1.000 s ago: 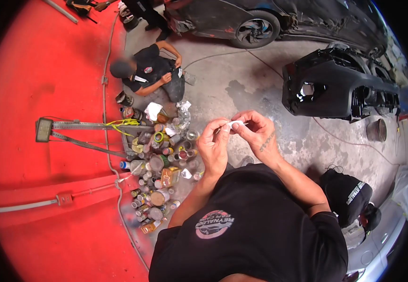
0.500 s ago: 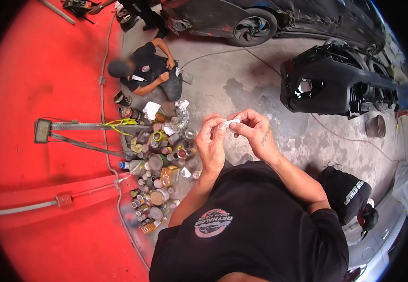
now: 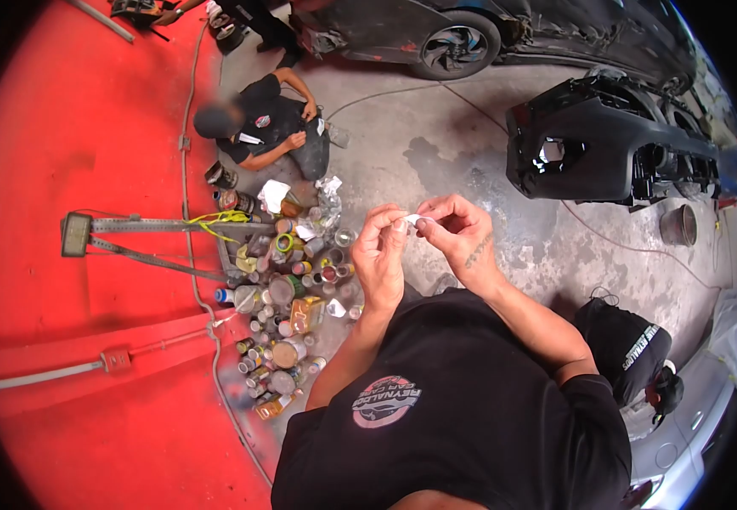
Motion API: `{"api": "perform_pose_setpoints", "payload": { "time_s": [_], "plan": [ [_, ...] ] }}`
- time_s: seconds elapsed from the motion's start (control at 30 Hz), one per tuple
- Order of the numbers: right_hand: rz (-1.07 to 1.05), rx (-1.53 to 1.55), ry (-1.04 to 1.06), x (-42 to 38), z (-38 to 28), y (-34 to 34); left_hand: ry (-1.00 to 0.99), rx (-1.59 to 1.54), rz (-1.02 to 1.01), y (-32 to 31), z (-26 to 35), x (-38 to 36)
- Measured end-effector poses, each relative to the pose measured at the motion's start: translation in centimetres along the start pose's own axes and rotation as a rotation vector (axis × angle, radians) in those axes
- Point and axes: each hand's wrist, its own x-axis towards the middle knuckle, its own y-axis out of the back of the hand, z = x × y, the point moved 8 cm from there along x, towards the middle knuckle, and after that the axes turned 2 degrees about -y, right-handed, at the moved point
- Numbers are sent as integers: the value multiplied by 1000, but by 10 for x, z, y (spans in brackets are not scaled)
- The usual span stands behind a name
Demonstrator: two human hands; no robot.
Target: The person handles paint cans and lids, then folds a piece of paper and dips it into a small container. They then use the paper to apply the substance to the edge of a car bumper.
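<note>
Between my two hands, in front of my chest, is a small white piece (image 3: 412, 219), perhaps paper; its kind is too small to tell. My left hand (image 3: 380, 253) pinches its left end between thumb and fingers. The other end sits in the pinch of my right hand (image 3: 459, 238), thumb and forefinger together. Both hands are held up above the concrete floor, and the fingertips partly cover the piece.
Several cans and bottles (image 3: 283, 293) crowd the floor at left, beside a metal stand (image 3: 75, 235) and the red wall (image 3: 88, 297). A person (image 3: 275, 123) sits beyond them. A black bumper (image 3: 585, 153), a bucket (image 3: 678, 227) and a dark car (image 3: 385, 42) stand further out. Another person (image 3: 623, 344) crouches right.
My fingers have shifted slightly around the white piece, and less of it shows between them. The right hand's fingers are a little higher. The rest looks nearly the same.
</note>
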Motion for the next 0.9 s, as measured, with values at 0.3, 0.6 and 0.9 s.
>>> {"api": "perform_pose_setpoints", "payload": {
  "time_s": [0.3,0.6,0.9],
  "plan": [
    [-6,-331,276,-8,-20,-1,-11,76,-38,-2,9,0],
    [32,-71,64,-6,-5,1,-17,103,-16,-3,13,0],
    [-7,31,-88,1,10,9,21,91,-24,0,8,-1]
  ]
}}
